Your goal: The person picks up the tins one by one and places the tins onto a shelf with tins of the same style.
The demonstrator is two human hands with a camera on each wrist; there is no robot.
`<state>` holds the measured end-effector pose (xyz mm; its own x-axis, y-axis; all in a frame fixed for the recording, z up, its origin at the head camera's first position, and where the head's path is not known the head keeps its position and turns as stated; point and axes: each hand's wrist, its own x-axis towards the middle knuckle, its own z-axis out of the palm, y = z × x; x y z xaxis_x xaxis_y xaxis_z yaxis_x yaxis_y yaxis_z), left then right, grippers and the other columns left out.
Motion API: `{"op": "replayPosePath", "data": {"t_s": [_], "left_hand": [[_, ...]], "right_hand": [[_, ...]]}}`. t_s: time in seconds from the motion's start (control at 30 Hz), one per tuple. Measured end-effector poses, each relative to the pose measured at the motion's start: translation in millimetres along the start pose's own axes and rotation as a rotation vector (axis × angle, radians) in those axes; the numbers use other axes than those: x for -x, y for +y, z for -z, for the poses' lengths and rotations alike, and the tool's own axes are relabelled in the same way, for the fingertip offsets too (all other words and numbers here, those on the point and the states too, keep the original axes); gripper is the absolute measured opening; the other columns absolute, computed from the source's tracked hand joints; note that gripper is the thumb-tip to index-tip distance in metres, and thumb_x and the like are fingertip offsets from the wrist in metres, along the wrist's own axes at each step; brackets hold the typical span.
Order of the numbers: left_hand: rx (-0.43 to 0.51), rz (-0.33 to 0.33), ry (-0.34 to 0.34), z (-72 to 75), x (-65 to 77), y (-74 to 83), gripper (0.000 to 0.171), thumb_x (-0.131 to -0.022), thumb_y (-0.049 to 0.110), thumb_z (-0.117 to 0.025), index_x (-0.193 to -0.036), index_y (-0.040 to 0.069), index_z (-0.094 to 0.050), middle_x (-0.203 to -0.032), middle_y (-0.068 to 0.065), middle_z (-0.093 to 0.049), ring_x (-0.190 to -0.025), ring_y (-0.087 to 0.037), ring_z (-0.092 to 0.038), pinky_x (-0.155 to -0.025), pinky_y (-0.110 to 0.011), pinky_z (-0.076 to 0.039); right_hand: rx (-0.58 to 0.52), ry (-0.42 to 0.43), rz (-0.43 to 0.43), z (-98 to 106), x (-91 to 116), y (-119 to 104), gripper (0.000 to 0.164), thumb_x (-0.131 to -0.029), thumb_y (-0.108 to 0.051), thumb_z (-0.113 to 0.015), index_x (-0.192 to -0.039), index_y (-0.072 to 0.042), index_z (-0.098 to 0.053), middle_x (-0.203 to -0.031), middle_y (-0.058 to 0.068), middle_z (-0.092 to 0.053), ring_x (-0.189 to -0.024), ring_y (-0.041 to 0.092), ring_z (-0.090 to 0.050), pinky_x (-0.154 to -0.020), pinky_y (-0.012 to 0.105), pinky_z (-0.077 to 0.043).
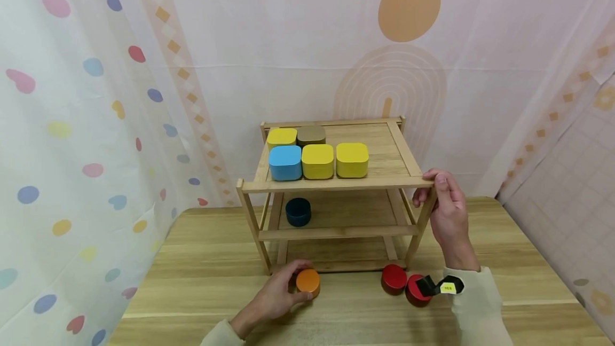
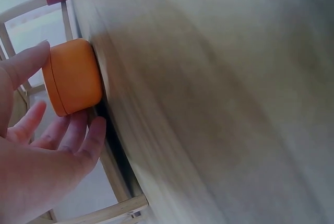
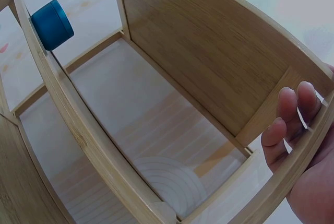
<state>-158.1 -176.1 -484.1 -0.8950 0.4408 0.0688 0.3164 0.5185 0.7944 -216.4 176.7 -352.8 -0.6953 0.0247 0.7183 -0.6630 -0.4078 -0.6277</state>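
Low in the head view my left hand (image 1: 281, 291) holds a round orange tin (image 1: 308, 283) between thumb and fingers, in front of a wooden shelf rack (image 1: 336, 181). The left wrist view shows the thumb on one side of the orange tin (image 2: 75, 78) and fingertips on the opposite side, the tin close to the tabletop. My right hand (image 1: 449, 210) grips the rack's front right corner at the top. In the right wrist view, fingers (image 3: 287, 104) curl behind the post there. A dark blue round tin (image 1: 298, 212) stands on the middle shelf.
On the top shelf stand yellow tins (image 1: 352, 160), a blue tin (image 1: 285, 163) and a brown tin (image 1: 311, 135), all squarish. Two red round tins (image 1: 394, 279) stand on the table (image 1: 192, 271) by the rack's right front leg. A patterned curtain (image 1: 269, 41) hangs behind.
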Motion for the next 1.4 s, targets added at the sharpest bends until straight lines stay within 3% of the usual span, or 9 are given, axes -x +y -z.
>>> {"op": "replayPosePath", "data": {"t_s": [0.17, 0.37, 0.8, 0.97, 1.13, 1.4], "left_hand": [[-0.013, -0.015, 0.009, -0.6, -0.4, -1.5, 0.055, -0.085, 0.021, -0.079, -0.133, 0.009, -0.054, -0.126, -0.003, -0.062, -0.114, -0.024, -0.058, -0.099, -0.036, -0.046], [-0.017, -0.021, 0.013, -1.2, -0.1, -2.0, 0.055, -0.085, 0.02, -0.08, -0.132, 0.01, -0.055, -0.126, -0.003, -0.062, -0.115, -0.023, -0.058, -0.1, -0.036, -0.046], [-0.021, -0.054, 0.018, -1.8, -0.6, -4.7, 0.054, -0.084, 0.022, -0.08, -0.131, 0.011, -0.056, -0.125, -0.001, -0.063, -0.113, -0.021, -0.059, -0.098, -0.035, -0.047], [-0.033, -0.072, 0.01, -0.8, -0.3, -1.5, 0.055, -0.084, 0.025, -0.08, -0.131, 0.011, -0.056, -0.126, 0.001, -0.063, -0.114, -0.016, -0.059, -0.1, -0.033, -0.047], [-0.034, -0.128, 0.004, 4.6, -0.5, 11.8, 0.055, -0.086, 0.031, -0.078, -0.131, 0.01, -0.057, -0.125, 0.004, -0.063, -0.11, -0.013, -0.059, -0.096, -0.033, -0.05], [-0.034, -0.257, -0.019, 17.9, -1.4, 52.0, 0.053, -0.087, 0.034, -0.077, -0.132, 0.017, -0.057, -0.127, 0.006, -0.062, -0.108, -0.01, -0.059, -0.092, -0.033, -0.053]], "right_hand": [[0.029, 0.022, -0.005, -1.0, 0.6, 1.0, 0.029, -0.108, -0.02, -0.036, -0.107, -0.005, -0.061, -0.072, 0.005, -0.05, -0.063, 0.017, -0.054, -0.063, 0.023, -0.05], [0.001, -0.005, -0.004, 0.9, 0.7, 1.0, 0.029, -0.108, -0.017, -0.035, -0.109, 0.0, -0.059, -0.073, 0.007, -0.05, -0.065, 0.018, -0.054, -0.064, 0.024, -0.051], [0.049, 0.036, -0.008, -0.6, 0.7, 0.5, 0.028, -0.108, -0.021, -0.036, -0.106, -0.008, -0.061, -0.072, 0.005, -0.05, -0.064, 0.016, -0.054, -0.063, 0.023, -0.05], [0.011, 0.011, 0.018, -0.6, 0.2, -0.4, 0.029, -0.108, -0.017, -0.036, -0.108, 0.0, -0.06, -0.073, 0.007, -0.05, -0.064, 0.018, -0.054, -0.063, 0.024, -0.05], [0.006, -0.006, 0.017, -0.1, -0.4, -1.4, 0.029, -0.108, -0.015, -0.035, -0.109, 0.002, -0.059, -0.073, 0.008, -0.048, -0.065, 0.018, -0.054, -0.064, 0.024, -0.05], [0.059, 0.031, -0.006, -2.1, 0.6, -0.3, 0.029, -0.108, -0.019, -0.036, -0.106, -0.004, -0.06, -0.072, 0.006, -0.049, -0.064, 0.018, -0.053, -0.062, 0.023, -0.049]]}}
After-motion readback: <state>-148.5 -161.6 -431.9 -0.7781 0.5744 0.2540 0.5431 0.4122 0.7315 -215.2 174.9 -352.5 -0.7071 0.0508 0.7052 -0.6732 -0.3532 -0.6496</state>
